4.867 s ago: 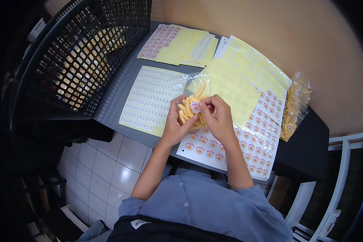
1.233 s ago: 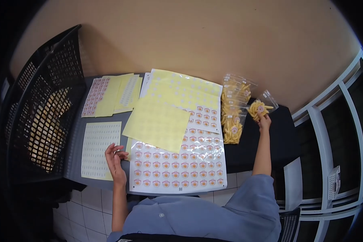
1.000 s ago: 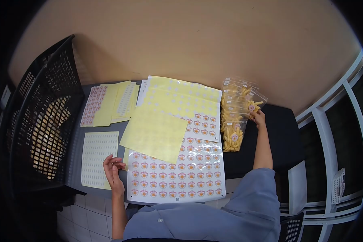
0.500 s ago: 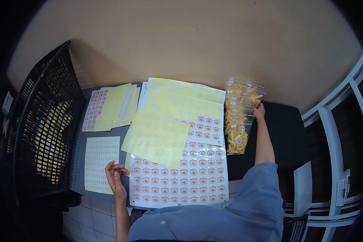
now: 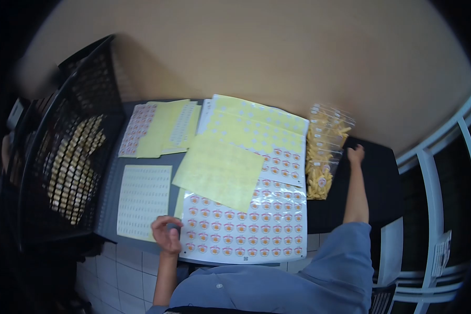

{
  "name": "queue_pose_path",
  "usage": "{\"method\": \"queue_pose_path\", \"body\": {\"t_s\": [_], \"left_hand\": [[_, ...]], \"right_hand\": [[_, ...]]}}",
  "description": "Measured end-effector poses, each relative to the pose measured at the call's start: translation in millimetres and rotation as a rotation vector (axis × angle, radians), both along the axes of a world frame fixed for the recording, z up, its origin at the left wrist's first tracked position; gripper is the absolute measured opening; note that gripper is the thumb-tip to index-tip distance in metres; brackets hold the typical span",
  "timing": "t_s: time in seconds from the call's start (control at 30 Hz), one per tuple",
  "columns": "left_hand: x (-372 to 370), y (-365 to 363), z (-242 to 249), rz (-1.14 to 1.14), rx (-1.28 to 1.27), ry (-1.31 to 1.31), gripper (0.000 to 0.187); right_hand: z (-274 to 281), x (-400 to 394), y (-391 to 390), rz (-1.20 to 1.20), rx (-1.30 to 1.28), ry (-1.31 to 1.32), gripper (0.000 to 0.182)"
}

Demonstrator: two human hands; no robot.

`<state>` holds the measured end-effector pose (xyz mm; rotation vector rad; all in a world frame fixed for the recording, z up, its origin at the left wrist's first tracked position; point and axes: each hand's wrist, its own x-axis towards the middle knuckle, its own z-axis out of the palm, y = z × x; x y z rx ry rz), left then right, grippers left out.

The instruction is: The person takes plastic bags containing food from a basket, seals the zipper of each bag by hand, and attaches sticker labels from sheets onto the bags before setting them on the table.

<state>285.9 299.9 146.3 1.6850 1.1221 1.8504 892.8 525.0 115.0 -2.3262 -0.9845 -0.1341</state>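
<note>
Right hand (image 5: 356, 154) just off bag (image 5: 342, 132), bag now lying with other bags (image 5: 317, 180) on bench (image 5: 377, 191), so that one looks put down tbh. Right hand empty, fingers loosely apart, just beside. Left hand (image 5: 166, 235) empty too, half-curled, between label sheet (image 5: 144, 201) and sticker sheet (image 5: 246, 227).

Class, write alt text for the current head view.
A person's bare right hand, seemingly empty, is beside overlapping clear plastic bags of yellow stick-shaped food; the left hand is near a white sheet of round pink-and-orange stickers. A black perforated plastic basket stands at picture left.
</note>
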Motion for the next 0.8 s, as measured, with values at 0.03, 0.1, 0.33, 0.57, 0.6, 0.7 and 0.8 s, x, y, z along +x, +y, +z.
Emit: {"method": "queue_pose_path", "body": {"t_s": [0.03,0.1,0.33,0.57,0.6,0.7,0.8], "left_hand": [[-1.7,-1.0,2.2,-0.014,0.085,0.086,0.026],[-5.0,-3.0,10.5,-0.030,0.178,0.162,0.024],[-53.2,-37.7,32.4,0.172,0.172,0.219,0.023],[-163.6,-116.0,30.0,0.615,0.074,0.255,0.033],[-179.6,-130.2,26.6,0.682,0.058,0.274,0.033],[-218.0,-172.3,12.9,0.968,-0.069,0.221,0.029],[-251.3,-211.7,3.2,1.075,-0.074,0.134,0.021]], "right_hand": [[14.0,-1.3,-4.2,0.019,0.146,-0.024,0.044],[41.8,-2.0,-3.9,0.034,0.347,-0.177,0.033],[211.6,-186.1,-5.9,0.463,0.794,-0.162,0.020],[325.0,-483.3,-30.1,1.159,1.026,-0.420,0.012],[337.9,-524.9,-36.4,1.309,1.067,-0.392,0.013],[370.5,-637.7,-64.8,1.715,1.002,-0.369,0.012],[394.7,-742.7,-100.5,2.066,0.618,-0.422,0.024]]}}
